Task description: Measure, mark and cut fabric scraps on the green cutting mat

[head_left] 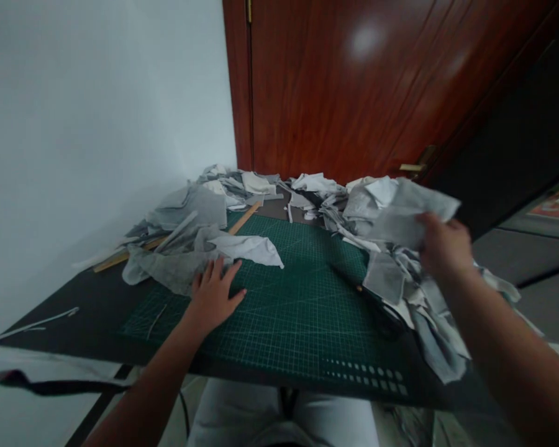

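Observation:
My left hand (215,297) rests with its fingers spread at the edge of a crumpled grey fabric piece (168,270) on the green cutting mat (284,310). Just beyond its fingertips lies a white fabric scrap (251,248). On the right, my right hand (445,242) is closed on a pale grey fabric piece (407,208), held above a heap of scraps (384,273). Dark-handled scissors (382,307) lie on the mat beside that heap, partly under the cloth and blurred.
More fabric scraps (233,186) are piled at the table's back. A wooden ruler (245,217) lies on the mat, and another wooden strip (130,253) sits at the left. White cord (41,324) lies near the left corner. A white wall and a brown door (335,93) stand behind.

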`<state>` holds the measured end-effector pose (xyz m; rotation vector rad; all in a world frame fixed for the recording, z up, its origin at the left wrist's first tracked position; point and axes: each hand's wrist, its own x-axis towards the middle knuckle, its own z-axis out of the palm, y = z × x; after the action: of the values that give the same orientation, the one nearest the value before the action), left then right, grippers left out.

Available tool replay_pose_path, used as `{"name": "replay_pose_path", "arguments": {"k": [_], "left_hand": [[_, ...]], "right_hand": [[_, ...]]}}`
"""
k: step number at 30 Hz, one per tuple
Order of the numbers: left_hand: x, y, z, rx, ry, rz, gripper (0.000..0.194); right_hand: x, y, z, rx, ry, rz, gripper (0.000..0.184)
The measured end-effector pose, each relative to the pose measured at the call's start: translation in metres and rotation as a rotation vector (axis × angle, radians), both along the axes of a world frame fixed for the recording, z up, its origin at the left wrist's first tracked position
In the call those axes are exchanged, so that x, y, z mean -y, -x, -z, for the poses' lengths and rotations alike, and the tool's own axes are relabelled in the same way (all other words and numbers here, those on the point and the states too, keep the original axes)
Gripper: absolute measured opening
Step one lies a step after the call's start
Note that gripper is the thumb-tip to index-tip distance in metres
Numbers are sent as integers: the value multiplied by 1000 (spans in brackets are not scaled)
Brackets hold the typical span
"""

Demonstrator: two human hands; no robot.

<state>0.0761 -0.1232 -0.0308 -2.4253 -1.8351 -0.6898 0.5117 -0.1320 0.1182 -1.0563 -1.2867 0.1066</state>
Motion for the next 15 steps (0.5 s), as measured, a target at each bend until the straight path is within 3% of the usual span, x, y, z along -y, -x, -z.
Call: {"name": "replay_pose_path", "arguments": {"k": [1, 3, 5, 6, 7, 9, 12, 15], "left_hand": [[0, 5, 7, -21, 28, 11, 49], [4, 7, 13, -33, 73, 41, 42], [12, 1, 11, -28, 127, 77, 39], [18, -4, 7, -21, 168, 103, 39], [24, -9, 3, -10, 215, 141, 40], [38, -19, -4, 31, 308, 260, 43], [56, -24, -10, 123, 421, 463, 46], [52, -14, -17, 271, 429, 520, 47]], "right_hand": [[-6, -20, -21, 2, -22, 84, 12], [-24, -52, -53, 52, -58, 283, 21], [-50, -70, -67, 379, 28, 728, 46], [-66, -74, -65, 557, 124, 849, 54], [-83, -75, -58, 723, 229, 911, 58], [-115, -71, -32, 945, 437, 818, 53], [-149, -61, 14, 1049, 615, 631, 50], [-165, -55, 37, 1085, 714, 564, 64]]}}
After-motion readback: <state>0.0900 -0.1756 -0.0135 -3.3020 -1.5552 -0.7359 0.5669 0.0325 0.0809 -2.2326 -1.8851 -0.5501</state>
